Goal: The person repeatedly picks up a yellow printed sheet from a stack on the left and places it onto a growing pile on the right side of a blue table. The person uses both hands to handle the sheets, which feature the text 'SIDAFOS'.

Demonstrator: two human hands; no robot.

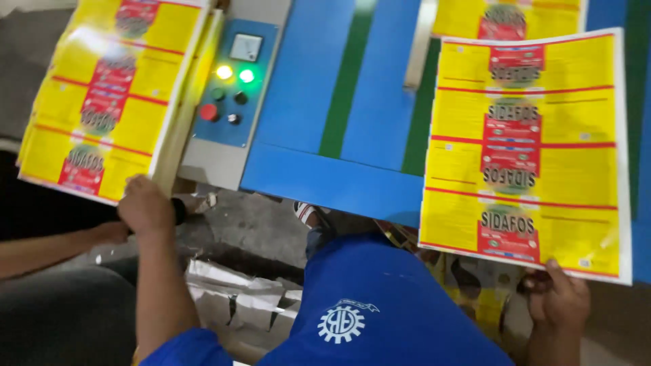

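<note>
Sheets of yellow and red printed labels fill both sides of my view. At three o'clock my right hand (557, 297) holds the large label sheet (525, 152) by its near edge, fingers (550, 271) pinching the white margin from below with the thumb on top. That sheet lies over the blue bench (325, 176) with its green stripes, and a second sheet (508, 17) shows just beyond it at one o'clock.

At nine o'clock my left hand (146, 207) sits at the near corner of the stack of label sheets (108, 95), against the pale edge of the stack; the fingers curl under, and I cannot tell whether they grip it. Just right of the stack, at eleven o'clock, I see the control panel (234, 81) with a small meter, a yellow lamp and a green lamp lit, a red button and dark knobs.

Another person's forearm (61, 247) reaches in from the left edge at eight o'clock, its hand just beside my left wrist. My blue-clothed knee (380, 298) fills six o'clock, with crumpled paper scraps (237, 301) on the floor beside it.
</note>
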